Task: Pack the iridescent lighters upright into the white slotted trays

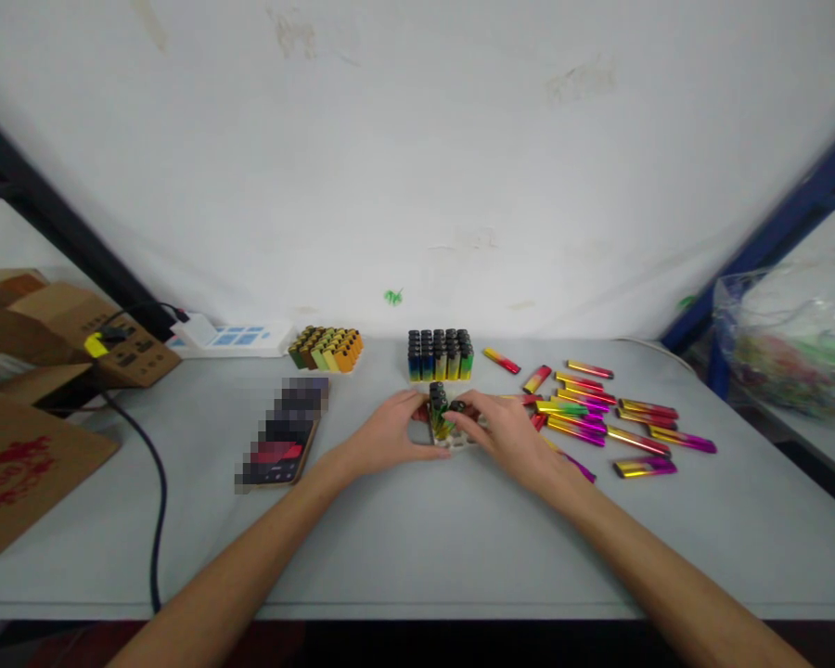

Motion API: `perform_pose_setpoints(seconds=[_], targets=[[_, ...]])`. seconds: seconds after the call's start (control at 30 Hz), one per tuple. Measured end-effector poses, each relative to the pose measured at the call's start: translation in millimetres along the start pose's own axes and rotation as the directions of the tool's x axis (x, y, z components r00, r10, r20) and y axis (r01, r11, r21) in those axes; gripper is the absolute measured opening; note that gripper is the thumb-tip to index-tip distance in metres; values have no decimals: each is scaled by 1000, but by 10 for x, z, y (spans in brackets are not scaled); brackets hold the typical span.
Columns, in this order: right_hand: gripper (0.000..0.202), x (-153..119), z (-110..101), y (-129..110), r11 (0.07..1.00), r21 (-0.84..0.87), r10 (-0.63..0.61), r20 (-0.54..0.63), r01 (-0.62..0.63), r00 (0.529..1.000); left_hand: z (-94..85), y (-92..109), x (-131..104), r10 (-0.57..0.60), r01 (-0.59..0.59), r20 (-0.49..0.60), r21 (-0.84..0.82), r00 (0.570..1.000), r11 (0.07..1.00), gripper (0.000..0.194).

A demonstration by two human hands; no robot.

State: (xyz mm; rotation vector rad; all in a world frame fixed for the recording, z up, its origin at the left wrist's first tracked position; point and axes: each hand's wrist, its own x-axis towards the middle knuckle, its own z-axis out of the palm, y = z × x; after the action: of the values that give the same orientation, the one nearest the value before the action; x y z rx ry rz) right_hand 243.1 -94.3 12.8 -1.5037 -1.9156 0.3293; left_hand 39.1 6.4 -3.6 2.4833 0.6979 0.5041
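Head view, as I read it from my station. Landmark: the white tray, lying on the bench between both hands. A cluster of upright lighters with black tops stands in the tray's left part; some slots on its right show unfilled.

My left hand is at the tray's left end, thumb along the near edge, fingers set apart from it; I cannot tell whether it grips. My right hand reaches over the tray's right side, thumb and fingers closed on a black-topped lighter just right of the cluster.

Behind the tray: a packed block of upright lighters. Behind and left: a slanted yellow-and-orange batch, a power strip farther left. Left of the tray: a phone, then cardboard boxes. Right of the tray: loose shiny lighters lying flat, several overlapping.
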Motion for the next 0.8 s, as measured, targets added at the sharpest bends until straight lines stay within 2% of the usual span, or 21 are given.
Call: perform_pose_setpoints(seconds=[0.13, 0.3, 0.4, 0.47, 0.6, 0.7, 0.8], targets=[[22, 8, 10, -11, 992, -118, -39, 97, 51, 995, -3, 20, 0, -6, 6, 3, -20, 1000, 1000, 52], [24, 22, 122, -119, 979, -202, 37, 84, -19, 996, -9, 34, 3, -23, 24, 8, -2, 1000, 1000, 50], [29, 13, 143, -128, 968, -248, -2, 94, 26, 996, -17, 25, 5, -5, 5, 9, 4, 1000, 1000, 49], [33, -1, 80, -98, 974, -218, -34, 114, 59, 993, -23, 21, 5, -4, 4, 17, 2, 1000, 1000, 49], [33, -33, -289, 69, 995, -91, -32, 139, 45, 990, -28, 28, 4, -27, 27, 22, 0, 999, 1000, 55], [25, -104, -691, 307, 987, -158, 18, 96, -3, 995, -25, 27, 4, -40, 40, 15, 9, 999, 999, 54], [19, -258, -1022, 627, 966, -236, 135, 115, -105, 984, -16, 9, 7, -33, 33, 8, 13, 999, 999, 53]])
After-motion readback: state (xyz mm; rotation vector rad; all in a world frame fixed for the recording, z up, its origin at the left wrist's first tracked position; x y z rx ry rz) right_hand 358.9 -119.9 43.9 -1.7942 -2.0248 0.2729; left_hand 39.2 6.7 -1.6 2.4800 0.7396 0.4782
